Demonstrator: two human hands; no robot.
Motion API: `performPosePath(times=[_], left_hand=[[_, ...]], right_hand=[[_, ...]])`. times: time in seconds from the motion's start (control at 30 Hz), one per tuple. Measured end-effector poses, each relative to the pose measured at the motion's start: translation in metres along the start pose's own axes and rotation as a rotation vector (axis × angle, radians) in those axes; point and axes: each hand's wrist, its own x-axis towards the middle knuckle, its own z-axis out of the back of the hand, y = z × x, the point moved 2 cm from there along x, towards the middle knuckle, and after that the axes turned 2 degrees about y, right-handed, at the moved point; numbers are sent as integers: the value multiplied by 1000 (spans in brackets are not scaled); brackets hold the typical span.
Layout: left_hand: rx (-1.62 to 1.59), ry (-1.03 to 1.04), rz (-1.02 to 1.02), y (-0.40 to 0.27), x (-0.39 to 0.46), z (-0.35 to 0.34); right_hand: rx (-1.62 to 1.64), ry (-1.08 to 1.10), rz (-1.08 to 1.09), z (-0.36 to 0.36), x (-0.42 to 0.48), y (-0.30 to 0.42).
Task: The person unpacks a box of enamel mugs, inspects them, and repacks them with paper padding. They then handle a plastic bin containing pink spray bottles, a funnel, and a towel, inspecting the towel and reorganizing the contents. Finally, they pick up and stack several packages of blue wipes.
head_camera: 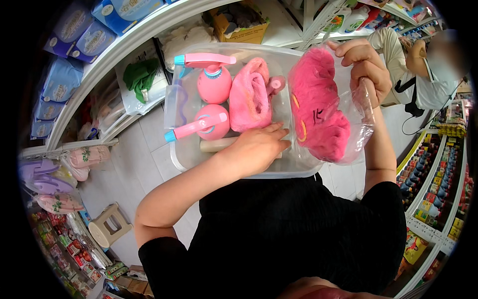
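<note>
My right hand (364,69) grips the gathered edge of a clear plastic bag (354,130) holding a bright pink plush cloth item (317,104); the bag bears a handwritten mark. It is over the right side of a translucent plastic tub (242,175). My left hand (261,147) reaches into the tub, fingers apart, beside a folded pink towel (248,101) and over a beige cylindrical item (218,145), partly hidden under it. Two pink spray bottles with blue nozzles, one upper (214,84) and one lower (213,121), stand at the tub's left. Behind the towel is a smaller pink item (275,84).
White shelving (108,37) curves around the left and top, with blue packages and a cardboard box (242,30). A green cloth (142,78) lies on a package. A beige step stool (109,226) stands lower left. Another person (429,74) is upper right, near shelves of bottles (429,187).
</note>
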Motion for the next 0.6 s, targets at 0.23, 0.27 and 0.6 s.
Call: performPosePath(times=[0.23,0.27,0.6], left_hand=[[119,-574,258,-27,-10,44],[183,-635,276,-30,-9,45],[174,-291,376,-40,-3,27]], right_hand=[[-67,166,45,-14,12,9],[-65,144,37,-13,11,8],[-91,87,7,-2,10,18]])
